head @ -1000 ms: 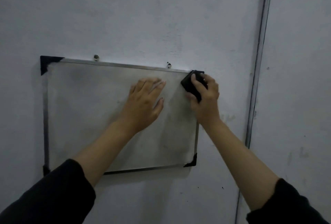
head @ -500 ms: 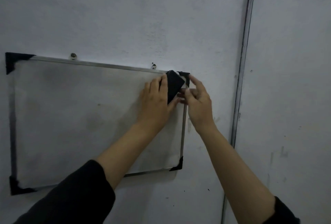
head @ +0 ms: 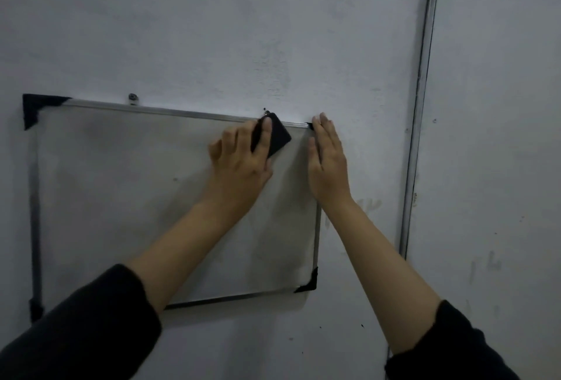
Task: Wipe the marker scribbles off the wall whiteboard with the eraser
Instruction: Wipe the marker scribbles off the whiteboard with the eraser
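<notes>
A metal-framed whiteboard (head: 121,197) with black corner caps hangs on the grey wall. Its surface looks smudged grey, with no clear scribbles visible. My left hand (head: 243,161) presses a black eraser (head: 277,135) against the board near its top right corner, fingers wrapped over the eraser. My right hand (head: 329,164) lies flat and empty on the board's right edge, fingertips at the top right corner cap.
A vertical metal strip (head: 420,106) runs down the wall right of the board. Two screws (head: 132,97) hold the board's top rail. Faint marks show on the wall (head: 368,206) beside the board's right edge.
The eraser passed from my right hand to my left hand. My right hand let go and now rests flat on the board's right edge. The view shifted slightly.
</notes>
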